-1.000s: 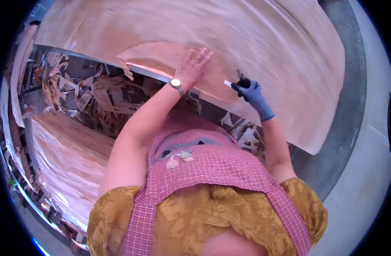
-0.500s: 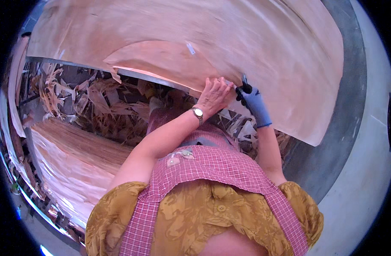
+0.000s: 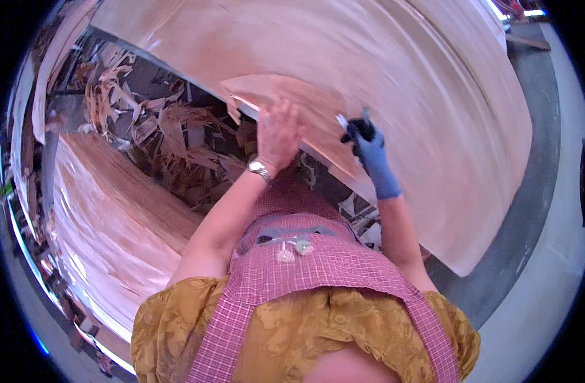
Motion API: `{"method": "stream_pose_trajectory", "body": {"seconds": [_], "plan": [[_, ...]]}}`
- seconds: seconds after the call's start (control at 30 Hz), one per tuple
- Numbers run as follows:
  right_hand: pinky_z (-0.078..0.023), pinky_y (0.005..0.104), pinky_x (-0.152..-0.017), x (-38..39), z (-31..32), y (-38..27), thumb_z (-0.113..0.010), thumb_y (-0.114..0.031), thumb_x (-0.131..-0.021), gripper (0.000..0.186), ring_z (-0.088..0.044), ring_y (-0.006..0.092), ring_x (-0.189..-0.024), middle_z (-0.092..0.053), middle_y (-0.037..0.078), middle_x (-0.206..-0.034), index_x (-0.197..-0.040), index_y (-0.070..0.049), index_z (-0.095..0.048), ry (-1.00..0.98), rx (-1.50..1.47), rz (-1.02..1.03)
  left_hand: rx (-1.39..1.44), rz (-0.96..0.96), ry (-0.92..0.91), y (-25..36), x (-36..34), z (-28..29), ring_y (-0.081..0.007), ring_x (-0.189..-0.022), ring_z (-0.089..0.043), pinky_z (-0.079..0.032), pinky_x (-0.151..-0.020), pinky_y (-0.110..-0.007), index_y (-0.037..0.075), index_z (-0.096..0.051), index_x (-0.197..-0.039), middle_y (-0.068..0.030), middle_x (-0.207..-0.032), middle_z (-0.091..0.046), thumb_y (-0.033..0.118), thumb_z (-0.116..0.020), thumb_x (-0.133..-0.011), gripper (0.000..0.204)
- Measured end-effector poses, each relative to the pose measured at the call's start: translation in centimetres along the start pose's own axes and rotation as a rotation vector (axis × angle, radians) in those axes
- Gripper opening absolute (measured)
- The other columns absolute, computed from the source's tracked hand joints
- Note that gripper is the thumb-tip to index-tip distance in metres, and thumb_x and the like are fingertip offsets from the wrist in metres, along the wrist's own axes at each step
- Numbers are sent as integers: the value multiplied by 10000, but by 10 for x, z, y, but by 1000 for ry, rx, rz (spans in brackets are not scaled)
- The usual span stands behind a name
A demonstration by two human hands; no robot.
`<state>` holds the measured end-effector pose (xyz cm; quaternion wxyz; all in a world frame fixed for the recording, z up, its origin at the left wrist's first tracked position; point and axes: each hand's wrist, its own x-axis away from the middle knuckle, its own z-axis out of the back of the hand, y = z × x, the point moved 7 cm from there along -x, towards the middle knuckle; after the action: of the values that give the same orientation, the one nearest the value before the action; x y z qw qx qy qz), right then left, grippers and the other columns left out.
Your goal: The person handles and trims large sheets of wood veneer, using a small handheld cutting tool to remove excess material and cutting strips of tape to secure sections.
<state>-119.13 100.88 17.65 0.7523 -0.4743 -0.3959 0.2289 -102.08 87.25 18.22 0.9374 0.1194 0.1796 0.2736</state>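
A large, thin sheet of pale wood veneer (image 3: 433, 140) spreads before me, with a darker, curved-edged piece of veneer (image 3: 276, 86) at its near edge. My bare left hand (image 3: 281, 131), a watch (image 3: 260, 168) on its wrist, lies over that edge with fingers stretched out and slightly blurred. To its right, my right hand (image 3: 367, 143) wears a blue glove with black fingertips. Its fingers are closed on a slim grey tool (image 3: 366, 115), whose kind I cannot make out. A small white strip (image 3: 341, 120) is right by the gloved fingertips; whether they touch it is unclear.
Torn veneer scraps (image 3: 177, 131) fill the gap below the sheet's near edge. A stack of veneer sheets (image 3: 107, 217) stands at my left. Grey floor (image 3: 528, 217) runs along the right, beyond the sheet.
My view has turned, so the sheet appears tilted. My left hand has moved left along the edge, away from my right hand. The gloved hand has come up beside the white strip.
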Motion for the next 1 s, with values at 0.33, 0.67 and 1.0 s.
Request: {"method": "stream_pose_trajectory", "body": {"seconds": [0.33, 0.67, 1.0], "plan": [[-508, 474, -785, -160, -232, -80, -686, -432, -792, 456, -648, 409, -888, -676, 227, -957, -950, -15, -595, -122, 700, 245, 134, 347, 233, -128, -3, 29, -288, -1255, -492, -214, -1120, -528, 34, -379, -1361, -154, -1367, -501, 131, -546, -879, 519], [-528, 418, -660, -117, -202, -56, -632, -317, -857, 377, -674, 314, -752, -687, 192, -857, -1044, 8, -606, -110, 572, 186, -137, 216, 24, -131, -11, 26, -260, -1303, -397, -225, -1084, -594, 249, -451, -1406, -78, -1472, -389, 182, -580, -857, 568], [-439, 272, -451, -62, -131, -25, -581, -171, -943, 205, -540, 113, -495, -697, 73, -787, -1064, -6, -563, 91, -175, 33, -83, 296, -32, -124, -26, 39, -282, -1258, -436, -326, -982, -497, 201, -444, -1407, -100, -1427, -440, 174, -521, -871, 541]]}}
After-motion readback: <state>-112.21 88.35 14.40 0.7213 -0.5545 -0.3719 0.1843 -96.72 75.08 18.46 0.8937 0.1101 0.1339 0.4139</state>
